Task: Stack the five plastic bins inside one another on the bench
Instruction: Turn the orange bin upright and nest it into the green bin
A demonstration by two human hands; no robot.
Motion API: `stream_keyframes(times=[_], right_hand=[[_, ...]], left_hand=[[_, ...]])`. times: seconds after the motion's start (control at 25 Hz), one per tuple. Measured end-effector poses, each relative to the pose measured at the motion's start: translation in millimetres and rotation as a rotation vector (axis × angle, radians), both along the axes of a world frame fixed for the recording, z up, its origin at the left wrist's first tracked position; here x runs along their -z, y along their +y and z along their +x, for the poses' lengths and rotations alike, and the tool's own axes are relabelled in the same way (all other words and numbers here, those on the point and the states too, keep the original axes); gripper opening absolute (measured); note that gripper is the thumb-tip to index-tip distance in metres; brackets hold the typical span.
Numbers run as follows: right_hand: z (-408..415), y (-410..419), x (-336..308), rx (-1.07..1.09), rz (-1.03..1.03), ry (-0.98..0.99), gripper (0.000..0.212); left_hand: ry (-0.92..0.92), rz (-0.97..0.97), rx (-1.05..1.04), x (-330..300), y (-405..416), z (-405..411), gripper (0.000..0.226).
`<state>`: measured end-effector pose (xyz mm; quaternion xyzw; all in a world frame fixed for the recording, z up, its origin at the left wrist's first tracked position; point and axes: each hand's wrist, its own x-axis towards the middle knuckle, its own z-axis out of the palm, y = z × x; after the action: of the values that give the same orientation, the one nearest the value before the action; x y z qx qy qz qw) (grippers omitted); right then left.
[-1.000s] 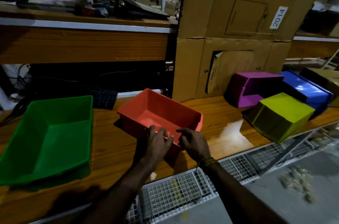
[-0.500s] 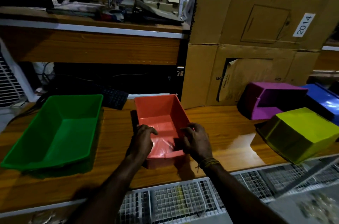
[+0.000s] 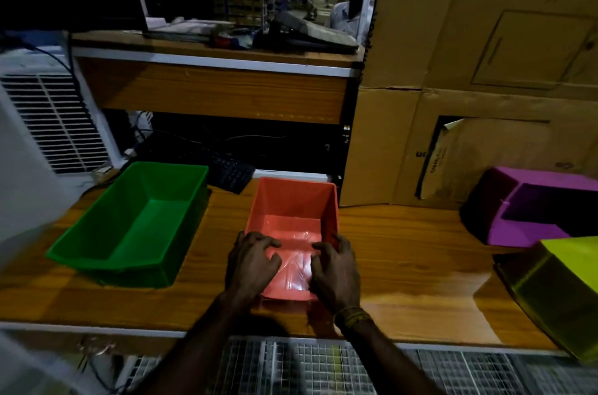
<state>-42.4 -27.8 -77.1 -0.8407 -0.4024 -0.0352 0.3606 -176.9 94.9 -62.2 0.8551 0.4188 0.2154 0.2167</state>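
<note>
A red bin (image 3: pixel 293 203) stands upright in the middle of the wooden bench (image 3: pixel 404 265), its open top facing me. My left hand (image 3: pixel 250 263) grips its near left corner and my right hand (image 3: pixel 335 275) grips its near right corner. A larger green bin (image 3: pixel 129 223) sits upright to the left, a short gap away. At the right a purple bin (image 3: pixel 530 210) lies on its side. In front of it a yellow bin (image 3: pixel 556 291) is tipped over at the bench's front right edge. The blue bin is out of view.
Stacked cardboard boxes (image 3: pixel 485 71) form a wall behind the right half of the bench. A black keyboard (image 3: pixel 229 170) lies under a wooden shelf (image 3: pixel 213 87) behind the bins. A white vented unit (image 3: pixel 48 123) stands at the left. Wire mesh (image 3: pixel 323 368) runs below the front edge.
Both hands have turned the red bin from a diagonal to lengthwise toward me and drawn it left, nearer the green bin. My view has swung left, so the blue bin has left the frame.
</note>
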Motion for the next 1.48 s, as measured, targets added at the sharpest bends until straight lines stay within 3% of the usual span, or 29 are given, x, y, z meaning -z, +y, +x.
stream_keyframes(times=[0.16,0.44,1.0,1.48], right_hand=[[-4,3,1,-0.001,0.044,0.028,0.027],[-15,10,-9,0.033,0.143,0.053,0.029],[-126,120,-126,0.061,0.517,-0.107,0.017],[-234,237,-127,-0.117,0.524,-0.072,0.02]], left_hand=[[-0.054,0.08,-0.021,-3,-2,-1,0.019],[-0.248,0.043,-0.005,-13,5,-5,0.007],[-0.547,0.327,-0.013,-119,124,-106,0.013],[-0.515,0.341,-0.194,-131,214,-234,0.015]])
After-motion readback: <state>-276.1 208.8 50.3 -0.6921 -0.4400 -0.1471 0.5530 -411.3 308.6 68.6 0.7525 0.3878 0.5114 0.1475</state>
